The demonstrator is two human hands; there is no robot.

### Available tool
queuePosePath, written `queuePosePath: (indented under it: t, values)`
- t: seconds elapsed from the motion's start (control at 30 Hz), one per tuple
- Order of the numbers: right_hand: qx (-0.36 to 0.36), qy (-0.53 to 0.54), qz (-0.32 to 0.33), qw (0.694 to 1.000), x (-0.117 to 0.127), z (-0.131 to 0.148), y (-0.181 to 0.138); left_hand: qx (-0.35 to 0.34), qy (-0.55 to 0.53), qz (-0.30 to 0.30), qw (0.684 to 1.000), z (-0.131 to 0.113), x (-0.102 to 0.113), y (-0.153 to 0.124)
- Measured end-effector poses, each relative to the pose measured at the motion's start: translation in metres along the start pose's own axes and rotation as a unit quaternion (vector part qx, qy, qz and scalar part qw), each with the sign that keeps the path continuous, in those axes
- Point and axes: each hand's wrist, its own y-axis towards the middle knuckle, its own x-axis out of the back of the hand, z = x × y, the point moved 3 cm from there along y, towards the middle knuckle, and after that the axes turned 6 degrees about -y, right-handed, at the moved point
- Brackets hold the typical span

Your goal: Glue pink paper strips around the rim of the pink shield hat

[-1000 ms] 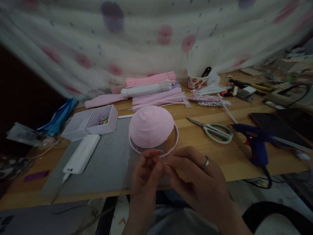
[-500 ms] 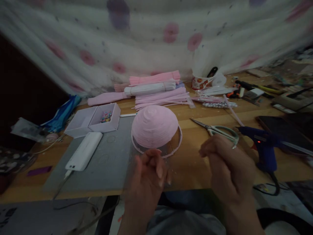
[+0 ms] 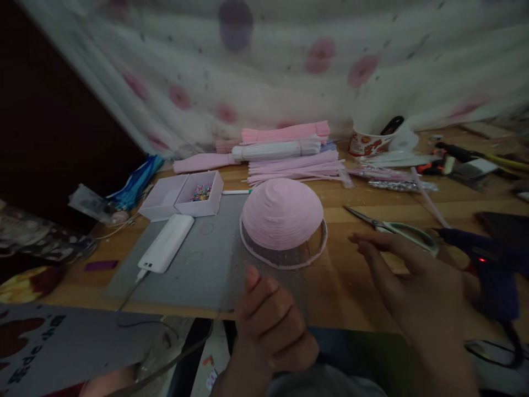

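My left hand [image 3: 275, 322] is in front of a pale pink dome [image 3: 283, 212] coiled from thin strips, its fingers curled into a fist and its thumb up. Nothing shows in it. The dome leans on a thin pink ring [image 3: 289, 267] that shows below its front edge. My right hand [image 3: 417, 286], slightly blurred, is over the table to the right, fingers stretched forward and thumb a little apart, holding nothing visible. Just beyond it lie scissors [image 3: 382, 225] with pale green handles. A blue glue gun [image 3: 494, 262] with a red light is to its right.
Bundles of pink and white fuzzy stems [image 3: 285, 149] lie at the back. On the left are a white box [image 3: 209, 209] of coloured beads and a white power bank [image 3: 167, 242] with a cable, on a grey mat [image 3: 194, 292]. A paper tub [image 3: 366, 144] stands behind.
The view has swung left, so the table things appear further right. My left hand has closed from loosely curled fingers into a fist. My right hand has straightened its fingers.
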Motion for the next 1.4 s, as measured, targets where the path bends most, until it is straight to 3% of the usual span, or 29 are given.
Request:
queuePosePath:
  t: [0.1,0.2,0.3,0.43,0.53,0.7,0.8,0.9,1.0,1.2,1.4]
  values:
    - [-0.020,0.018,0.038,0.999,-0.007,-0.002,0.000,-0.020,0.056,-0.069,0.996,-0.002,0.012,-0.003]
    - [-0.053,0.032,0.076,0.995,-0.021,-0.010,-0.002,-0.007,0.076,-0.096,0.993,-0.004,0.019,-0.007]
    - [-0.046,0.039,0.099,0.993,-0.036,-0.016,-0.007,0.014,0.068,-0.082,0.994,-0.004,0.022,-0.010]
    - [0.034,0.062,0.174,0.982,-0.052,-0.011,-0.012,0.025,0.080,-0.063,0.994,-0.005,0.021,-0.009]
    - [0.083,0.069,0.223,0.969,-0.061,-0.005,-0.014,0.013,0.092,-0.065,0.994,-0.005,0.013,-0.005]
    - [0.100,0.035,0.250,0.962,-0.068,0.000,-0.015,-0.016,0.136,-0.023,0.990,-0.011,-0.001,-0.008]
    - [0.112,0.034,0.255,0.960,-0.068,0.008,-0.016,-0.032,0.239,-0.039,0.970,-0.025,0.008,-0.020]
    - [0.128,0.038,0.262,0.956,-0.068,0.014,-0.018,-0.042,0.263,-0.052,0.963,-0.041,0.018,-0.030]
    - [0.133,0.033,0.259,0.956,-0.072,0.013,-0.020,-0.047,0.234,-0.017,0.971,-0.052,0.016,-0.032]
    - [0.132,0.012,0.235,0.963,-0.075,0.010,-0.018,-0.048,0.218,0.053,0.973,-0.050,-0.013,-0.018]
    - [0.161,0.020,0.194,0.967,-0.066,0.031,-0.015,-0.036,0.236,0.145,0.960,-0.044,-0.028,-0.020]
